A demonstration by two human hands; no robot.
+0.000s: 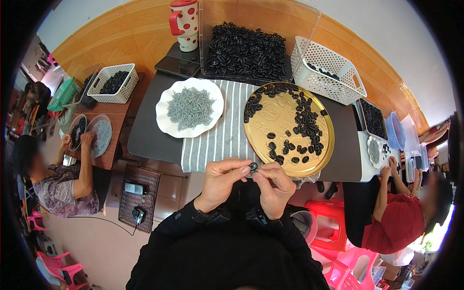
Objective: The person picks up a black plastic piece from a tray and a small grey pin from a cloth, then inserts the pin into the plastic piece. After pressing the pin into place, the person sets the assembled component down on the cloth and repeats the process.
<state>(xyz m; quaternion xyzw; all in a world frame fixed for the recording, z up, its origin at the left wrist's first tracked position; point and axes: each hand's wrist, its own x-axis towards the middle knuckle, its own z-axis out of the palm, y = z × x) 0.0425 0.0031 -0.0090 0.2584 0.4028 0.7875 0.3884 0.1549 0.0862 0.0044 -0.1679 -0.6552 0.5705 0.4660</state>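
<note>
Just off the near edge of the table, my two hands meet over a small black oval part with holes (pixel 253 166). My left hand (pixel 220 183) pinches it between thumb and forefinger. The fingers of my right hand (pixel 274 189) are closed right against the part's lower side; what they grip, if anything, is too small to make out. Beyond them, a round gold tray (pixel 268 118) bears many similar black parts (pixel 307 118), mostly along its right side. A white scalloped plate (pixel 163 121) to the left holds a heap of small grey screw-like pieces (pixel 190 107).
A striped grey cloth (pixel 222 140) lies under plate and tray. Behind stand a clear bin (pixel 309 29) of black parts, a white basket (pixel 333 87), a dotted tumbler (pixel 185 41) and a dark phone-like slab (pixel 177 66). People work at tables left and right; a red stool (pixel 340 212) stands nearby.
</note>
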